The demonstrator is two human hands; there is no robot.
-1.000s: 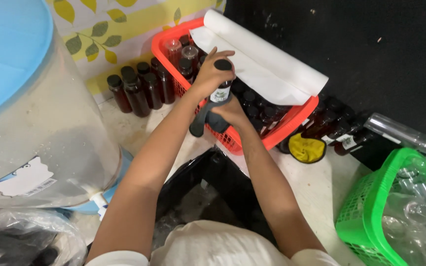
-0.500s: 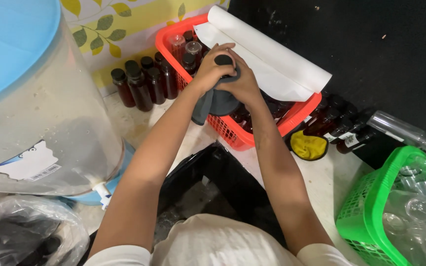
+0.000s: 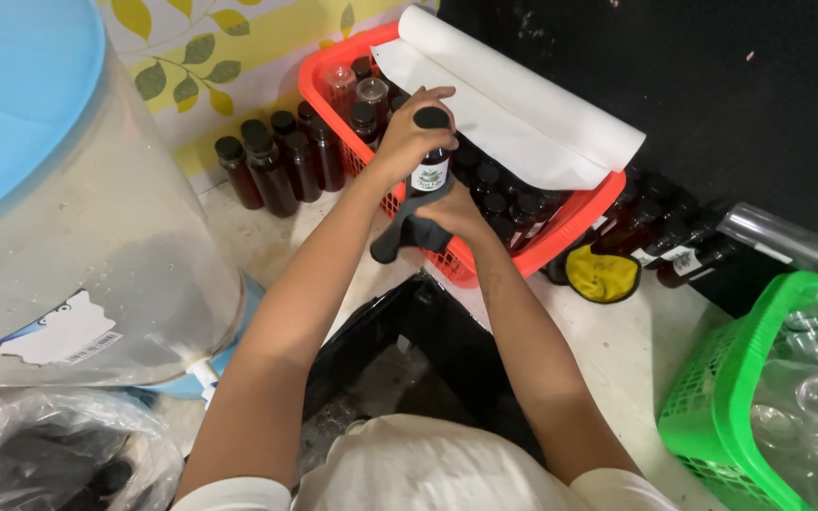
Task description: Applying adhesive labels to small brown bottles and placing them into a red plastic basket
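Pale floor: over a red basket (image 3: 560,237), left hand (image 3: 407,142) and right hand (image 3: 456,213) grip an upright brown bottle (image 3: 431,163), cap up.

Your two arms bare from shoulder down, no watch, no bands, no gloves. Your left hand (image 3: 407,140) and right hand (image 3: 456,210) bare, no rings visible. You wear white short-sleeved top (image 3: 437,473); plain cloth, sleeve hems at lower edge, no print visible.

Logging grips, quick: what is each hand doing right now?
Left hand: closed around the dark bottle.
Right hand: holding a dark cloth against it.
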